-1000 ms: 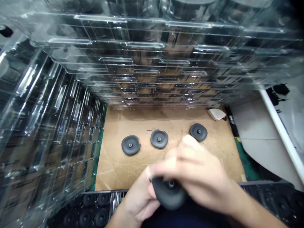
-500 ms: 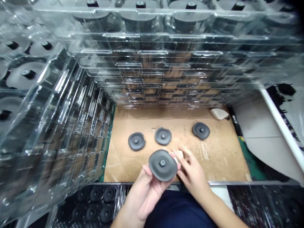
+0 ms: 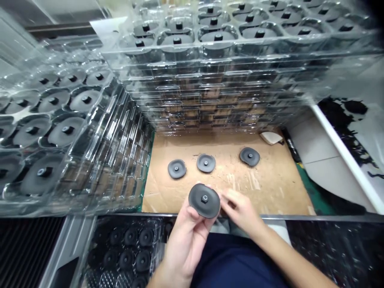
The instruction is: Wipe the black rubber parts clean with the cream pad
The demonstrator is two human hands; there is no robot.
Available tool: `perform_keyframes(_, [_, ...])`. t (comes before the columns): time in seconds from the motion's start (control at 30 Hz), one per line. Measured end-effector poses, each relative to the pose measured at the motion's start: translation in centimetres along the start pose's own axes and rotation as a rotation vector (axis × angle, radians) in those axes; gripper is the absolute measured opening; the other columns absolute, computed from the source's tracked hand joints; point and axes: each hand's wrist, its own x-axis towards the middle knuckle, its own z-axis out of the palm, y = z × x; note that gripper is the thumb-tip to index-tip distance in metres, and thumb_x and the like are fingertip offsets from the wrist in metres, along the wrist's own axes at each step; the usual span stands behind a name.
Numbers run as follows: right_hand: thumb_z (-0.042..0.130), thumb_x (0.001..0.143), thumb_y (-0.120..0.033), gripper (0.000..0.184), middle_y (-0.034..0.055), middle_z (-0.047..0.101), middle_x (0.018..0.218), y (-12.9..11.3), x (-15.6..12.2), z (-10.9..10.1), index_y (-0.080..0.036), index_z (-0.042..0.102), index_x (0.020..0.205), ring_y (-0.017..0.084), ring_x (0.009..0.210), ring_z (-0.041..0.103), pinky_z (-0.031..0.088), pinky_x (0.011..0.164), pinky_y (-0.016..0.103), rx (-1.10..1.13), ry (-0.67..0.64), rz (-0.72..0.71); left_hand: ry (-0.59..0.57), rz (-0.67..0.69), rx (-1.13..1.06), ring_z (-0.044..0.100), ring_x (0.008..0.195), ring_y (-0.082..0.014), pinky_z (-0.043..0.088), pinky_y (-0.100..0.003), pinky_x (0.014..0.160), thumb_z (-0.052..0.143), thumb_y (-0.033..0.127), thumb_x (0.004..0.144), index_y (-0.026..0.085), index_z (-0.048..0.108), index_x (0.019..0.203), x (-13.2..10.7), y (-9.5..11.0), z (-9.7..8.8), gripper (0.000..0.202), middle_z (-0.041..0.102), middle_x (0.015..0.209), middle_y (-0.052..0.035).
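My left hand (image 3: pixel 188 240) grips a dark grey rounded disc (image 3: pixel 196 204) by its edges, held up with its concave face toward me. A small hex-shaped stud stands at the disc's middle. My right hand (image 3: pixel 243 211) is at the disc's right edge, its fingers bent together; what they pinch, if anything, is hidden and blurred. Beyond my hands, three similar discs lie on the cardboard sheet (image 3: pixel 168 200): a left disc (image 3: pixel 177 173), a middle disc (image 3: pixel 206 168) and a right disc (image 3: pixel 250 160).
Tall stacks of clear plastic trays, a back stack (image 3: pixel 207 86) and a left stack (image 3: pixel 111 136), hold many discs. A pale scraper-like piece (image 3: pixel 271 138) lies at the cardboard's far right corner. A lower tray (image 3: pixel 153 256) with several dark discs sits at front left. A white-edged panel (image 3: pixel 345 152) stands right.
The view has tilted up and shows more of the tray tops. My left hand still holds the disc. The whitish piece seen at my right fingertips no longer shows clearly.
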Motion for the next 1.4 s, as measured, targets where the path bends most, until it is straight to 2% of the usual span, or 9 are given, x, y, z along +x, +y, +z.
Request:
perform_keyframes(0.1, [0.050, 0.090, -0.024, 0.023, 0.0067, 0.069, 0.097, -3.2, 0.8, -2.3, -0.018, 0.061, 0.109, 0.016, 0.080, 0.065, 0.053, 0.064, 0.026, 0.015, 0.103, 0.033, -0.024, 0.060, 0.077, 0.061, 0.108, -0.0242, 0.049, -0.034, 0.093, 0.079, 0.034, 0.062, 0.020, 0.063, 0.113, -0.6, -0.7, 0.2, 0.055, 0.066, 0.117, -0.0102])
perform_keyframes(0.2, [0.046, 0.090, -0.018, 0.028, 0.0069, 0.068, 0.097, -7.3, 0.6, -4.2, -0.017, 0.056, 0.116, 0.018, 0.086, 0.062, 0.051, 0.072, 0.031, 0.043, 0.126, -0.188, -0.078, 0.102, 0.161, 0.060, 0.108, -0.0232, 0.046, -0.033, 0.096, 0.077, 0.032, 0.065, 0.022, 0.060, 0.117, -1.1, -1.1, 0.4, 0.056, 0.066, 0.116, -0.0086])
perform_keyframes(0.27, [0.043, 0.089, -0.013, 0.026, 0.0061, 0.068, 0.086, -9.2, 0.3, -4.7, -0.014, 0.057, 0.110, 0.017, 0.076, 0.060, 0.049, 0.069, 0.031, 0.056, 0.023, -0.315, -0.084, 0.107, 0.218, 0.061, 0.105, -0.0226, 0.045, -0.032, 0.096, 0.079, 0.027, 0.063, 0.024, 0.056, 0.122, -1.4, -1.2, 0.7, 0.063, 0.067, 0.113, -0.0071])
perform_keyframes(0.37, [0.043, 0.088, -0.010, 0.022, 0.0045, 0.067, 0.082, -10.2, 0.3, -4.8, -0.014, 0.060, 0.101, 0.015, 0.071, 0.057, 0.048, 0.066, 0.028, 0.050, -0.159, -0.302, -0.063, 0.122, 0.258, 0.063, 0.101, -0.0226, 0.049, -0.029, 0.090, 0.083, 0.027, 0.056, 0.026, 0.056, 0.122, -1.9, -1.2, 1.2, 0.071, 0.070, 0.106, -0.0054])
perform_keyframes(0.53, [0.039, 0.089, -0.011, 0.025, 0.0092, 0.066, 0.082, -9.8, 0.7, -4.9, -0.008, 0.060, 0.102, 0.018, 0.073, 0.056, 0.046, 0.068, 0.034, -0.006, 0.043, -0.435, -0.106, 0.055, 0.226, 0.062, 0.105, -0.0249, 0.048, -0.030, 0.093, 0.082, 0.032, 0.057, 0.024, 0.064, 0.113, -2.4, -1.1, 2.1, 0.060, 0.071, 0.099, -0.0039])
perform_keyframes(0.67, [0.042, 0.087, -0.008, 0.023, 0.0038, 0.064, 0.077, -8.8, -0.6, -6.1, -0.014, 0.059, 0.102, 0.014, 0.067, 0.054, 0.043, 0.062, 0.028, -0.009, -0.086, -0.388, -0.116, 0.063, 0.203, 0.062, 0.106, -0.0250, 0.048, -0.031, 0.095, 0.079, 0.031, 0.062, 0.023, 0.063, 0.114, -2.3, -0.5, 1.7, 0.056, 0.069, 0.108, -0.0059])
perform_keyframes(0.83, [0.046, 0.086, -0.007, 0.021, 0.0047, 0.063, 0.075, -8.3, -1.3, -6.6, -0.012, 0.058, 0.103, 0.016, 0.065, 0.053, 0.042, 0.061, 0.030, -0.142, 0.089, -0.297, -0.093, 0.166, 0.225, 0.063, 0.104, -0.0226, 0.050, -0.027, 0.092, 0.079, 0.030, 0.062, 0.023, 0.060, 0.118, -2.1, -0.6, 1.8, 0.060, 0.069, 0.111, -0.0063])
perform_keyframes(1.2, [0.044, 0.086, -0.008, 0.023, 0.0047, 0.067, 0.079, -8.1, -0.8, -6.5, -0.013, 0.060, 0.102, 0.016, 0.069, 0.058, 0.046, 0.066, 0.029, 0.000, -0.016, -0.308, -0.058, 0.207, 0.200, 0.068, 0.088, -0.0146, 0.055, -0.017, 0.076, 0.079, 0.025, 0.063, 0.028, 0.064, 0.112, -1.9, -1.4, 2.4, 0.052, 0.072, 0.106, -0.0032])
perform_keyframes(1.4, [0.049, 0.089, -0.026, 0.021, 0.0056, 0.070, 0.097, -2.9, 0.2, -4.6, -0.018, 0.064, 0.101, 0.016, 0.078, 0.064, 0.049, 0.063, 0.026, 0.125, 0.118, 0.110, -0.049, 0.278, 0.146, 0.064, 0.102, -0.0221, 0.053, -0.030, 0.089, 0.078, 0.036, 0.061, 0.021, 0.069, 0.102, -1.1, -1.3, 1.6, 0.045, 0.072, 0.101, -0.0048])
